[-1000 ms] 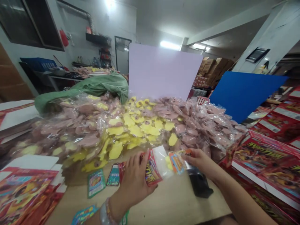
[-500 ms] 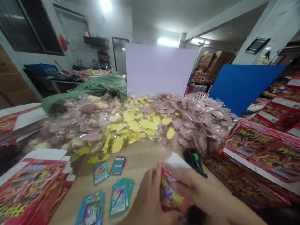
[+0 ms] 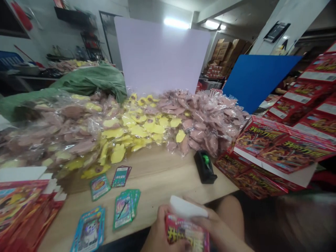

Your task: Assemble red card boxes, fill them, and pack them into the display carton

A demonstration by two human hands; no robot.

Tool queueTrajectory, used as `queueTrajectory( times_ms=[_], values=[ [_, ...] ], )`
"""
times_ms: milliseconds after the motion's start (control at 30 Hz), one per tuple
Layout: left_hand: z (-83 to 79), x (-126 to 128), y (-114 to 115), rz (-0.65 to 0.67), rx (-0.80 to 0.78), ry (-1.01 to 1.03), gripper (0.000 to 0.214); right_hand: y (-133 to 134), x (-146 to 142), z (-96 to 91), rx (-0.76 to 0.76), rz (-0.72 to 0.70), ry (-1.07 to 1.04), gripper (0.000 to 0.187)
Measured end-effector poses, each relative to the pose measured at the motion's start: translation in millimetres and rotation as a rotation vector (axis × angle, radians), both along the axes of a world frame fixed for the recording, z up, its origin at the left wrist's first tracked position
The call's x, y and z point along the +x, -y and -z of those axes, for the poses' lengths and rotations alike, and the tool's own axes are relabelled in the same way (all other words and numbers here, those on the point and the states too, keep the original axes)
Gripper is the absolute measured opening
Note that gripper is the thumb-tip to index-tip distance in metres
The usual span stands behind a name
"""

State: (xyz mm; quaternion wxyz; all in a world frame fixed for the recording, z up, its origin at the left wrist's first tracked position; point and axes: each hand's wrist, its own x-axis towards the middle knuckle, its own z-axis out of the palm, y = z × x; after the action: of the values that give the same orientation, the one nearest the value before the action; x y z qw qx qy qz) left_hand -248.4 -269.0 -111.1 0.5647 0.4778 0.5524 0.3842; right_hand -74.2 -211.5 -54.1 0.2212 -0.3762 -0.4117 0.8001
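Left hand (image 3: pixel 160 229): fingers pinching the red printed carton (image 3: pixel 189 227) at its side. Right hand (image 3: pixel 211 224): fingers appear to pinch its white flap (image 3: pixel 185 206); blurred. Carton held off the surface (image 3: pixel 168 175), at its near edge. Risks: uneven push could crease the flap; a loosened pinch could drop the carton off the edge; a stray left-arm sweep could scatter 2 card groups, green-bordered fork cards (image 3: pixel 123 211) and blue-bordered cards (image 3: pixel 89 231).

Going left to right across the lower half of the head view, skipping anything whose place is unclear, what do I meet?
Red cartons with white flaps → blue-bordered cards → green-bordered fork card → red box, held by left hand and right hand → stacked display boxes.
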Motion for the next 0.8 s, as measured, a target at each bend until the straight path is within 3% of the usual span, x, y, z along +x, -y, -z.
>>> queueTrajectory(
  times_ms=[100, 200, 367, 467, 567, 633, 700, 800],
  values=[
    [4.1, 7.3, -3.8, -0.091, -0.022, 0.107, 0.098, -12.3, -4.4, -14.8, 0.278, -0.279, 0.056, 0.043],
    [-3.4, 6.0, -1.0, -0.066, 0.021, -0.028, 0.108, -16.4, -11.7, -27.1, 0.443, -0.378, 0.163, 0.039],
    [-27.2, -2.9, 6.8, -0.034, -0.004, -0.067, 0.11, -15.4, -24.8, -29.5, 0.282, -0.296, 0.142, 0.035],
    [-27.1, -1.1, 11.0, -0.027, -0.009, -0.055, 0.112, -13.7, -28.8, -33.7, 0.255, -0.348, 0.165, 0.038],
    [-21.1, 1.5, 11.7, -0.101, 0.038, 0.032, 0.114, -4.1, -29.7, -32.7, 0.552, -0.525, 0.243, 0.046],
    [-24.6, -4.9, 6.8, -0.09, 0.047, 0.157, 0.108, 1.6, -22.9, -20.7, 0.811, -0.577, 0.327, 0.06],
    [-37.8, -19.8, -4.8, 0.077, 0.069, 0.19, 0.081, -3.7, -5.1, -0.9, 0.974, -0.405, 0.478, 0.063],
    [-62.7, -42.8, -36.4, 0.228, 0.332, -0.091, 0.032, -42.8, 37.4, 26.6, 0.936, 0.255, 0.845, 0.047]
  ],
)
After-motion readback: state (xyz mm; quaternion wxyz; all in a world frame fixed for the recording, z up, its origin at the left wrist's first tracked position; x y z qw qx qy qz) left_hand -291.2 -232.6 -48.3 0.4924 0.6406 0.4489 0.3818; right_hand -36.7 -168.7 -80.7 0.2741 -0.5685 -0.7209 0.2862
